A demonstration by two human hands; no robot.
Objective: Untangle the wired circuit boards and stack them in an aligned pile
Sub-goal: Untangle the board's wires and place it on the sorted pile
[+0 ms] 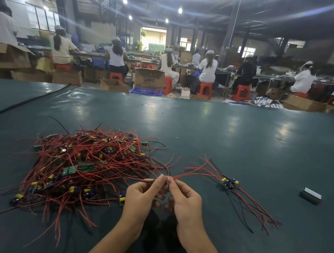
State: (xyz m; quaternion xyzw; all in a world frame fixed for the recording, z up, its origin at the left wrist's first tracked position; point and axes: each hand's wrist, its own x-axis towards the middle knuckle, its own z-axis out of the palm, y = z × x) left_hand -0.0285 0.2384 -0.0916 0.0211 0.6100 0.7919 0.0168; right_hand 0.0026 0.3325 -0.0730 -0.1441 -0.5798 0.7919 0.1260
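Two bare hands work a red wire [193,175] at a green-topped table [222,128].

The left hand [142,197] and right hand [185,200] meet just right of the tangled heap of wired circuit boards [87,164], thumb and fingertips of each pinched together on the wire, the other fingers curled. Farther right of the heap lies a small sorted bunch of boards [229,184], its red and black leads fanned out. Well right of the heap sits a small metallic block [311,195]. A black cable [24,101] runs behind the heap to its left. Beyond the heap, seated workers [207,69] face away at long benches.
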